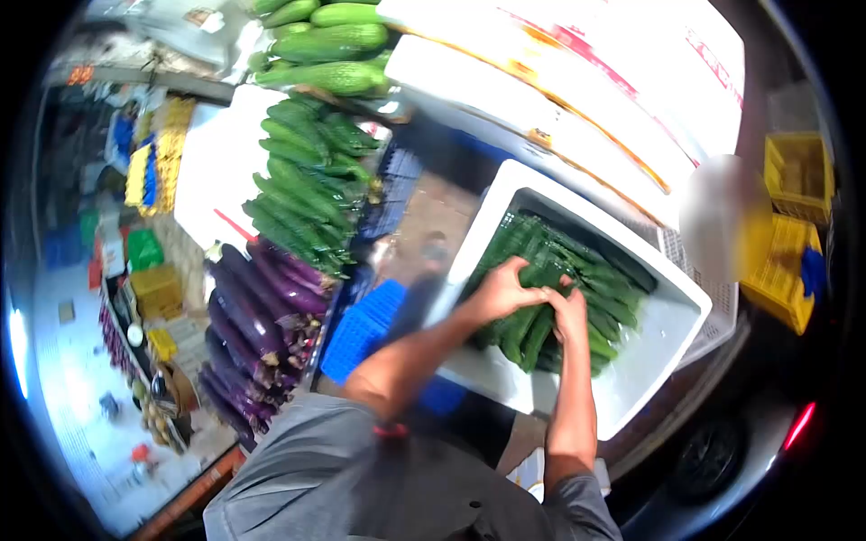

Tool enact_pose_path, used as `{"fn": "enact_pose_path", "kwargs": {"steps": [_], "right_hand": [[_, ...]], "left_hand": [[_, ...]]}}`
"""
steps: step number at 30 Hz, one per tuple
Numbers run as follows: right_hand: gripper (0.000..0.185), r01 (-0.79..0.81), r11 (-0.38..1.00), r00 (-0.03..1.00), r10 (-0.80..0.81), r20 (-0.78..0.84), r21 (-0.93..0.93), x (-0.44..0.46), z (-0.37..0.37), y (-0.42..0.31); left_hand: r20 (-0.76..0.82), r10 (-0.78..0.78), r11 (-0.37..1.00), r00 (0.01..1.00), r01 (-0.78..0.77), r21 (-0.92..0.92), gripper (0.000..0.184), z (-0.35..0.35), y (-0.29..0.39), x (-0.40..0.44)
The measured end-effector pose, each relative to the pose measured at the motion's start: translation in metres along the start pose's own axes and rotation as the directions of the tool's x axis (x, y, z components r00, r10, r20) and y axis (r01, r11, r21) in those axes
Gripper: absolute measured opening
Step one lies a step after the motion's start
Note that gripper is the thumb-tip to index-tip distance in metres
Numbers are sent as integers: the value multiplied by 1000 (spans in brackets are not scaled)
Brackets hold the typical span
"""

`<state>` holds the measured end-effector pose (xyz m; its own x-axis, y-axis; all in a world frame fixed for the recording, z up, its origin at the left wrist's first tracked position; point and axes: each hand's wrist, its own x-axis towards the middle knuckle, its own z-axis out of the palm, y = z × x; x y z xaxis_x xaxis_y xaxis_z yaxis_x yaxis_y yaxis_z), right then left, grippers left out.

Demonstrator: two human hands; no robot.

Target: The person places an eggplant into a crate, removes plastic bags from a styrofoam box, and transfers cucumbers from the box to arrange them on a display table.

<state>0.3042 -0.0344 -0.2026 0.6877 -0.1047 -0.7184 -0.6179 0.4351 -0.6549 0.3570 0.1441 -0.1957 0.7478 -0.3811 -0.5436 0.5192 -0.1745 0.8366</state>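
Dark green cucumbers fill much of a white foam box in front of me. My left hand reaches in from the left, over the cucumbers, its fingers curled at their upper surface. Beside it, nearly touching, my right hand rests on the cucumbers with bent fingers. The fingertips of both hands are partly hidden, and I cannot make out whether either one grips a cucumber.
Piled cucumbers, purple eggplants and light green gourds lie on the left. A blue crate stands left of the box. White boxes are behind it; yellow crates and a car are at right.
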Motion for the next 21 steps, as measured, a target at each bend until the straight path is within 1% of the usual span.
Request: {"fn": "enact_pose_path", "kwargs": {"steps": [1, 2, 3, 4, 5, 6, 7, 8, 9, 11, 12, 13, 15, 17, 18, 19, 20, 21], "right_hand": [[42, 73, 997, 996, -73, -49, 7, -9, -2, 5], [41, 104, 994, 991, -105, -81, -14, -19, -3, 2], [40, 139, 990, 983, -142, -116, -34, -30, -5, -4], [39, 161, 987, 976, -159, -146, 4, -40, -11, -7], [39, 188, 982, 967, -178, -181, 36, -50, -14, -14], [40, 223, 973, 958, -208, -200, 57, -65, -6, -30], [40, 261, 962, 946, -238, -222, 77, -82, 3, -51], [40, 354, 934, 915, -335, -224, 50, -96, 13, -69], [42, 347, 936, 916, -323, -237, 67, -107, 15, -80], [34, 417, 901, 894, -382, -235, 122, -128, 30, -104], [30, 459, 875, 878, -421, -227, 151, -138, 46, -115], [31, 445, 875, 889, -406, -211, 192, -141, 59, -121], [31, 402, 873, 914, -366, -175, 275, -148, 83, -126], [34, 320, 885, 938, -245, -244, 339, -143, 128, -117], [35, 265, 870, 955, -177, -239, 415, -140, 160, -109], [34, 215, 857, 967, -119, -226, 468, -133, 189, -97], [32, 170, 815, 983, -100, -155, 554, -128, 227, -90], [32, 62, 790, 998, -48, -40, 610, -120, 259, -76]], "left_hand": [[-41, 1, 982, 999, 6, 190, 66, 0, 33, -12], [-57, -29, 978, 998, 40, 203, 70, 4, 53, -20], [-82, 42, 951, 996, -15, 310, 77, 10, 53, -21], [-73, 74, 942, 995, -46, 332, 78, 18, 62, -24], [-13, 127, 944, 992, -117, 309, 77, 22, 73, -24], [51, 115, 961, 992, -124, 247, 77, 23, 98, -28], [76, 160, 946, 984, -175, 272, 74, 28, 112, -28], [132, 162, 946, 978, -192, 263, 70, 26, 140, -34], [190, 163, 945, 968, -208, 252, 66, 23, 167, -41], [176, 304, 875, 936, -347, 338, 60, 24, 194, -48], [180, 347, 866, 920, -388, 315, 60, 16, 214, -56], [201, 330, 860, 922, -381, 339, 61, 4, 234, -64], [181, 345, 809, 921, -389, 441, 64, -23, 260, -76], [178, 338, 769, 924, -380, 514, 68, -64, 280, -87], [172, 336, 739, 926, -373, 561, 71, -86, 278, -86], [192, 216, 718, 957, -289, 634, 68, -116, 295, -95], [179, 207, 680, 962, -273, 681, 66, -144, 296, -96], [164, 107, 635, 981, -194, 748, 64, -172, 297, -94]]}}
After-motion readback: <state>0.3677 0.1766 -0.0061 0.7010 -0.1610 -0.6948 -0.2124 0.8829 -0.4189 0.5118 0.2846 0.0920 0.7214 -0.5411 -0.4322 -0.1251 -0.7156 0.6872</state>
